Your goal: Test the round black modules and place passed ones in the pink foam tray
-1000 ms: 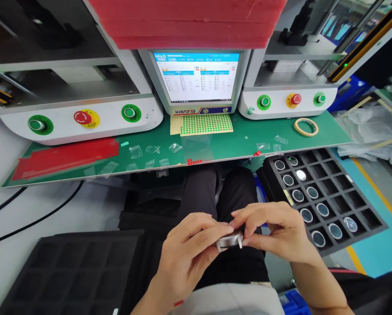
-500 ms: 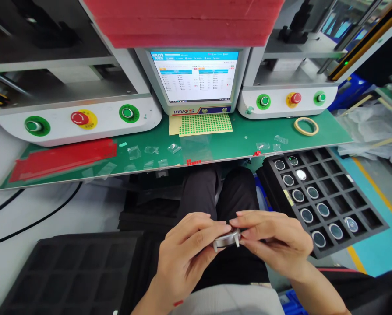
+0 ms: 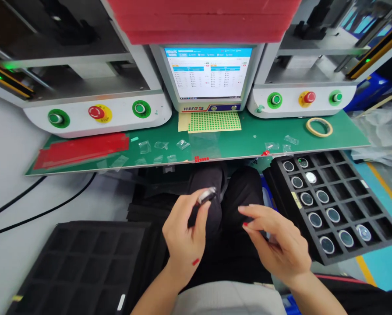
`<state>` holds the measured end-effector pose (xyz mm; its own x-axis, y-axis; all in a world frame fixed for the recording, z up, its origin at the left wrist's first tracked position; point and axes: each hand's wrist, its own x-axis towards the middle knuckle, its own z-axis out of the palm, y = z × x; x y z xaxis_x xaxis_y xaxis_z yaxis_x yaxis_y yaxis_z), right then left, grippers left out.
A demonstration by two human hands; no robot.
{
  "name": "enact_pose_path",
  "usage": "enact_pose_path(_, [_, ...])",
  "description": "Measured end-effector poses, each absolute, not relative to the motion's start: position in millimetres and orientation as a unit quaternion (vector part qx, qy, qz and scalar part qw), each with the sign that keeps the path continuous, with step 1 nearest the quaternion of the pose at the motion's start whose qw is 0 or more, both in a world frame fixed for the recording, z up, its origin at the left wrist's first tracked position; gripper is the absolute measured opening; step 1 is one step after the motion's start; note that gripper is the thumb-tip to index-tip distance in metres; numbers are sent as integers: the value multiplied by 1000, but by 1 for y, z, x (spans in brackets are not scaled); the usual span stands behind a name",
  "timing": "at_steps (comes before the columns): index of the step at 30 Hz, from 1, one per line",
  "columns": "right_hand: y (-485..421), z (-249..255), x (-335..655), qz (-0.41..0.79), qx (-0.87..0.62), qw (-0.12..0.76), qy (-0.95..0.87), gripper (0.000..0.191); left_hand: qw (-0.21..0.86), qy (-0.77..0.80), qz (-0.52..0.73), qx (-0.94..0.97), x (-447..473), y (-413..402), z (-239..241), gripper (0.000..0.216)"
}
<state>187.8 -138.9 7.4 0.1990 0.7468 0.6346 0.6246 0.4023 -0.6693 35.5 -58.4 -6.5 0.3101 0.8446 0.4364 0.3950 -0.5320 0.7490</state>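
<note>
My left hand [image 3: 184,229] is closed on a small round metal part [image 3: 206,195], lifted over my lap and tilted on edge. My right hand [image 3: 274,240] hovers to its right with fingers loosely spread; a tiny red piece [image 3: 245,224] sits at its thumb and fingertip. A black foam tray [image 3: 376,210] at the right holds several round lens-like parts [image 3: 314,218] in its left cells. An empty-looking black foam tray [image 3: 84,262] lies at the lower left. A small red sticker [image 3: 195,261] clings to my left hand near the wrist.
A green bench mat [image 3: 248,142] carries a sheet of green dot stickers [image 3: 214,121], red strips [image 3: 80,150], clear film scraps [image 3: 156,146] and a tape roll [image 3: 319,127]. Behind stand a monitor [image 3: 210,72] and two machines with green and red buttons [image 3: 96,112]. Red foam [image 3: 202,19] sits above.
The hands have parted. My left hand carried the metal part up and to the left; my right hand let go of it and opened, staying over my lap.
</note>
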Motion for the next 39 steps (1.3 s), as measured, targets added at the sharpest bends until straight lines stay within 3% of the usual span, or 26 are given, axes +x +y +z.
enact_pose_path(3, [-141,7,175,214,-533,560,-597,11,256,420,412,767,41,-54,-14,16])
enact_pose_path(8, [-134,2,162,508,-526,455,-508,9,236,404,399,788,41,-53,-12,17])
enact_pose_path(12, [-122,-6,160,586,-506,478,-414,9,210,390,383,811,38,-53,-9,17])
enact_pose_path(19, [-109,-33,158,648,-466,522,-301,34,274,404,359,796,42,-49,-18,18])
enact_pose_path(23, [-94,-40,173,587,-478,501,-419,29,379,415,335,756,42,-36,-25,17])
enact_pose_path(27, [-49,-41,196,245,-592,483,-598,24,511,479,360,617,31,-14,-36,19])
enact_pose_path(29, [-14,-45,205,137,-608,456,-636,24,563,507,398,518,24,-2,-42,23])
enact_pose_path(34, [76,-62,209,100,-564,347,-743,7,633,517,425,389,12,15,-47,24])
enact_pose_path(37, [114,-72,198,94,-527,277,-798,17,653,515,419,366,10,19,-46,25])
enact_pose_path(39, [129,-75,191,90,-516,247,-815,13,660,517,421,347,9,21,-46,30])
